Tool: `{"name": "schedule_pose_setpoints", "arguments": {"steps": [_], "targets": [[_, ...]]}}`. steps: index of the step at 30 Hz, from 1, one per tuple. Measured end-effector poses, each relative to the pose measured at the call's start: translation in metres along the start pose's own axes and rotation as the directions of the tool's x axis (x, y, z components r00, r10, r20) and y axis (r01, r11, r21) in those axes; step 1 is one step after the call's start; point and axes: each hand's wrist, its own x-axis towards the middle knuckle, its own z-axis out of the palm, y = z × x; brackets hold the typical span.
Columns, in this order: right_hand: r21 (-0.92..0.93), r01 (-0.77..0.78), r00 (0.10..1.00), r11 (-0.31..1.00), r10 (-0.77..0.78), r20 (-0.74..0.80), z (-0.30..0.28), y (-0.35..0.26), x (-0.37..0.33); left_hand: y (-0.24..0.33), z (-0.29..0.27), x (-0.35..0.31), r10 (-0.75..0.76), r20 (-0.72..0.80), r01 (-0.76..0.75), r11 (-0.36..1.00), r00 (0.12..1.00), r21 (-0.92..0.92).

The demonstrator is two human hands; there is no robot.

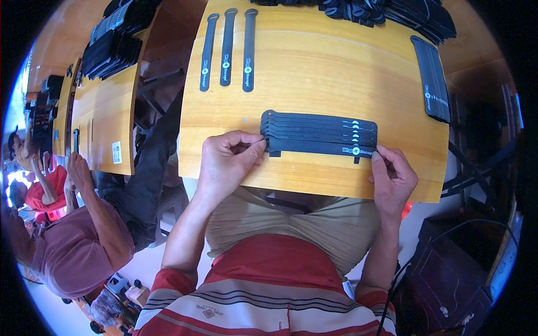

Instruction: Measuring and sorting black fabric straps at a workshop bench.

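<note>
Several black fabric straps [314, 131] lie fanned in an overlapping row near the table's front edge, pale round marks lined up toward their right ends. At the left end of the nearest strap, my left hand [227, 159] is closed, thumb and forefinger pinching its tip. My right hand [394, 176] pinches the opposite end of that strap between thumb and fingers. Two small dark tabs stick out below the row, one near each end. What exactly lies under the fingertips is partly hidden.
Three single straps [226, 47] lie apart at the far left of the wooden table [330, 73]. A stack of straps [430, 78] lies along the right edge, and dark piles [414, 17] stand at the back. A co-worker [84, 241] sits left at another table [103, 112].
</note>
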Motion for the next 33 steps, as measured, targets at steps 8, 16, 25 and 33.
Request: {"name": "schedule_pose_setpoints", "arguments": {"steps": [8, 16, 25, 33], "targets": [[-0.023, 0.005, 1.0, 1.0, -0.006, -0.016, 0.0032, 0.0012, -0.0015, 0.0, -0.0001, -0.0002, 0.004, -0.023, -0.003, 1.0, 1.0, 0.019], [-0.031, 0.021, 0.999, 0.999, -0.022, -0.04, 0.005, -0.0005, -0.001, 0.0013, 0.0016, -0.0009, 0.004, -0.053, -0.001, 0.998, 0.999, 0.055], [-0.042, 0.018, 0.999, 0.999, -0.02, -0.045, 0.0058, -0.0008, -0.0006, 0.0042, 0.0019, -0.0017, -0.006, -0.038, 0.006, 1.0, 0.999, 0.013], [-0.05, 0.013, 0.999, 0.999, -0.015, -0.042, 0.0053, 0.0004, -0.0014, -0.0039, 0.0003, 0.0004, 0.036, -0.026, -0.036, 0.999, 0.999, 0.005]]}}
